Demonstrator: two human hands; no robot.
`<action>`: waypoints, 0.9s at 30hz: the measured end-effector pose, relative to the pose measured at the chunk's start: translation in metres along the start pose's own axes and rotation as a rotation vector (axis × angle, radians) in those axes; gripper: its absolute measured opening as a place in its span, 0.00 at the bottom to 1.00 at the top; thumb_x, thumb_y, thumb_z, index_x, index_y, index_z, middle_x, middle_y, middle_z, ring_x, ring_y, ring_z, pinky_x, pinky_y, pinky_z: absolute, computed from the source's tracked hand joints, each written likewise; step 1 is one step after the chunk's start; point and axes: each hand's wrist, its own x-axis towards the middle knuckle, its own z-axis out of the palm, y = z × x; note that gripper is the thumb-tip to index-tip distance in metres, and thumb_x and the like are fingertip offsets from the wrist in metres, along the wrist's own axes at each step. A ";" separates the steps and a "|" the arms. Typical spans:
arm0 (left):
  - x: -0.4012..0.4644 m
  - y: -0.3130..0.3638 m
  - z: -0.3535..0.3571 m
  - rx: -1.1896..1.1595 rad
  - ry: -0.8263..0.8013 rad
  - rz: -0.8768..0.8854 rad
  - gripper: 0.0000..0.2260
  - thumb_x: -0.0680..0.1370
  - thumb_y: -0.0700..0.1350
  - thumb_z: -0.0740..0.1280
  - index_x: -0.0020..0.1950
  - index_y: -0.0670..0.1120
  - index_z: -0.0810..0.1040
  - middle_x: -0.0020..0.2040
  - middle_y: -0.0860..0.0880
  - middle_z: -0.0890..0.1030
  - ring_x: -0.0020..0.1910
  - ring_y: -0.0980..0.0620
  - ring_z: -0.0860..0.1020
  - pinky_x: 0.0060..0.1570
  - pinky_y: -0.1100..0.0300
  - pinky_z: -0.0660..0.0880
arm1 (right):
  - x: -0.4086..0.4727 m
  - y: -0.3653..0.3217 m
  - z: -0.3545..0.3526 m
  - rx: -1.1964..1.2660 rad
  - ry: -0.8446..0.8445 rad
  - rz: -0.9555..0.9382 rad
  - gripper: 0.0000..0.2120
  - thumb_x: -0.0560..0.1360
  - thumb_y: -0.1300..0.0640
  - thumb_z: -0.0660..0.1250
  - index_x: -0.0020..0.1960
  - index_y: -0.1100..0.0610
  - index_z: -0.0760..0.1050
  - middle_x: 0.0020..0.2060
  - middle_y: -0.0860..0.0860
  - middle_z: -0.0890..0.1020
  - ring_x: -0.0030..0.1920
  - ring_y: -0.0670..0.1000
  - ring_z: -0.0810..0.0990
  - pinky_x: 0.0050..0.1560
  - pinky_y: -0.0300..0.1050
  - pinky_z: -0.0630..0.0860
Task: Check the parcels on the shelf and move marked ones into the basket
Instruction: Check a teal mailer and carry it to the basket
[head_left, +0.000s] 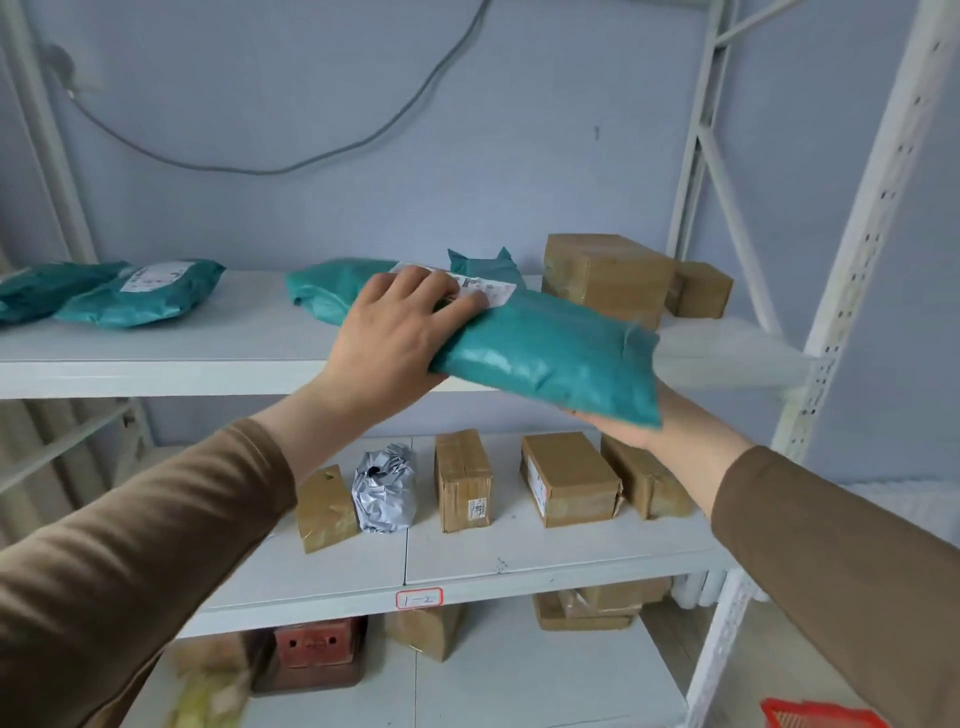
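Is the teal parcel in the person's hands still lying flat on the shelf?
No, the teal parcel is lifted off the shelf, held between the left hand and right hand.

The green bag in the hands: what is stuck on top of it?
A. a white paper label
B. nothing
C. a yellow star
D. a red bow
A: the teal bag, held by the left hand and the right hand, has a white printed label on its top face.
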 end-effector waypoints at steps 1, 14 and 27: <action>-0.005 -0.002 0.003 -0.003 0.059 0.066 0.23 0.75 0.48 0.70 0.70 0.50 0.76 0.62 0.45 0.80 0.60 0.39 0.77 0.57 0.46 0.71 | -0.010 0.005 -0.006 -0.010 0.015 0.020 0.13 0.86 0.61 0.59 0.45 0.54 0.75 0.36 0.50 0.83 0.44 0.56 0.79 0.39 0.34 0.78; -0.056 0.007 0.054 -0.270 0.193 0.088 0.29 0.78 0.42 0.75 0.76 0.41 0.66 0.78 0.35 0.68 0.80 0.36 0.63 0.76 0.38 0.63 | -0.036 0.038 0.011 -0.211 -0.401 0.038 0.20 0.74 0.61 0.76 0.65 0.55 0.79 0.61 0.58 0.85 0.59 0.59 0.85 0.65 0.60 0.79; -0.061 0.069 0.024 -1.833 -0.391 -1.115 0.36 0.72 0.55 0.78 0.77 0.59 0.65 0.67 0.49 0.82 0.61 0.46 0.84 0.65 0.44 0.79 | -0.024 0.052 0.027 -0.005 -0.211 -0.050 0.17 0.79 0.60 0.71 0.67 0.55 0.76 0.57 0.57 0.87 0.56 0.59 0.87 0.58 0.58 0.83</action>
